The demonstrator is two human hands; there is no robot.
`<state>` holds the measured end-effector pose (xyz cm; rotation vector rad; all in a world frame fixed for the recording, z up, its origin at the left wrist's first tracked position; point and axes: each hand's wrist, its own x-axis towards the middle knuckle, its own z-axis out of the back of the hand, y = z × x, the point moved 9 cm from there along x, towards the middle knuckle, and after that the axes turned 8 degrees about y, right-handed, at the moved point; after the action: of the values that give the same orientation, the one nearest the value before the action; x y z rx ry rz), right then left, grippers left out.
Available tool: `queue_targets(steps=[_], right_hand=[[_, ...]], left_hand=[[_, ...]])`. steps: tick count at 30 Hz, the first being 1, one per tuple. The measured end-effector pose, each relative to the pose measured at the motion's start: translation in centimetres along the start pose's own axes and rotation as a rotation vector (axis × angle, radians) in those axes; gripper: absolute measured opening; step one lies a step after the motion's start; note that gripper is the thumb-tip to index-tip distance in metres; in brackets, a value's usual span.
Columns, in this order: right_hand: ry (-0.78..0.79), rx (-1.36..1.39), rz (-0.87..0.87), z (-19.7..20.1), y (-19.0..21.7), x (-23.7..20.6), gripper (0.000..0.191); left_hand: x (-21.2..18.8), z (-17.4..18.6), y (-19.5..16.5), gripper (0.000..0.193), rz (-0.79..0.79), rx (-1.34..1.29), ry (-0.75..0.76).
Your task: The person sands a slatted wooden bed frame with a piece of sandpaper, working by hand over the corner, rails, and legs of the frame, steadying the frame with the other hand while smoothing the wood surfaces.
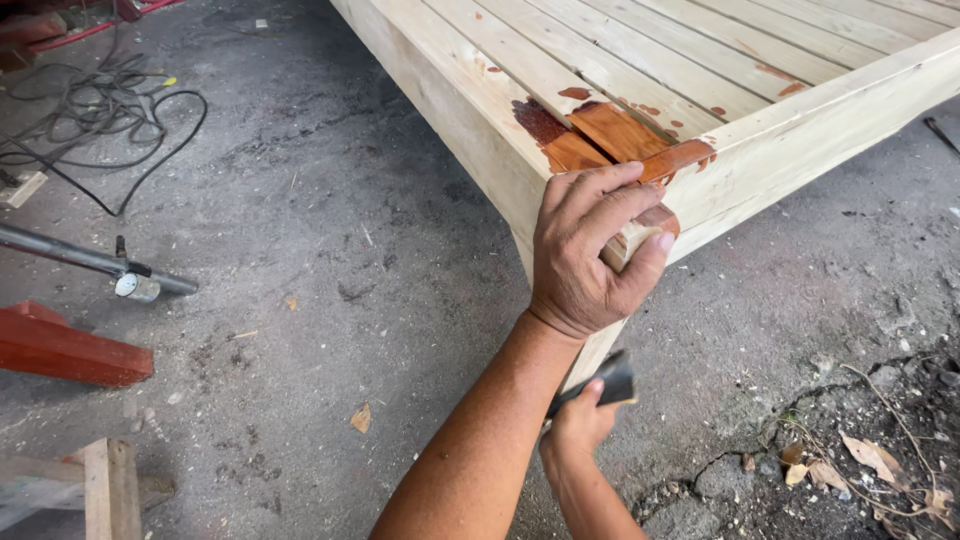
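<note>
Fingers of the left hand (590,255) wrap the stained corner of a pale slatted wooden bed frame (800,130) on a concrete floor (330,300). Below, the right hand (580,425) grips a dark sanding block (605,385) against the corner leg (590,355).

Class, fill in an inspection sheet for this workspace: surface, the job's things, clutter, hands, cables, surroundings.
Surface: rough grey concrete floor, cracked at lower right.
Job's things: pale slatted wooden frame; corner patched reddish-brown.
Clutter: dry leaves, red block, wood offcuts.
Hands: left hand grips the frame corner; right hand holds a dark flat tool against the leg.
Cables: black tangle at upper left.
Surroundings: grey metal pipe on the floor.
</note>
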<state>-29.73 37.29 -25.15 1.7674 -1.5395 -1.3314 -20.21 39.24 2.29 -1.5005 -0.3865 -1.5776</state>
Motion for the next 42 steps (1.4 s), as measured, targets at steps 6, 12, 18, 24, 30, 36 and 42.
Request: queue_targets(steps=[6,12,18,24,30,36,42], right_hand=[[0.134,0.215,-0.008,-1.1,0.8,0.7,0.034],[0.282,0.235,0.268,-2.3,3.1,-0.4,0.035],[0.083,0.102,-0.081,-1.3,2.1,-0.3,0.037],[0.354,0.078,0.435,-3.6,7.0,-0.6,0.032],[0.054,-0.09,0.186,-1.2,3.8,0.3,0.039],[0.349,0.162,0.372,-4.7,8.9,0.1,0.036],[0.211,-0.082,0.502,-2.7,6.7,-0.4,0.04]], left_hand=[[0.0,0.0,0.0,0.027,-0.008,0.012,0.01],[0.0,-0.1,0.4,0.03,0.029,-0.017,0.028],[0.3,0.3,0.4,0.03,0.032,-0.042,0.029],[0.3,0.4,0.0,0.027,0.037,-0.064,0.015],[0.7,0.5,-0.1,0.027,0.028,-0.075,0.024],[0.6,0.7,0.0,0.025,0.039,-0.102,0.033],[0.6,0.6,0.8,0.026,0.072,-0.15,0.059]])
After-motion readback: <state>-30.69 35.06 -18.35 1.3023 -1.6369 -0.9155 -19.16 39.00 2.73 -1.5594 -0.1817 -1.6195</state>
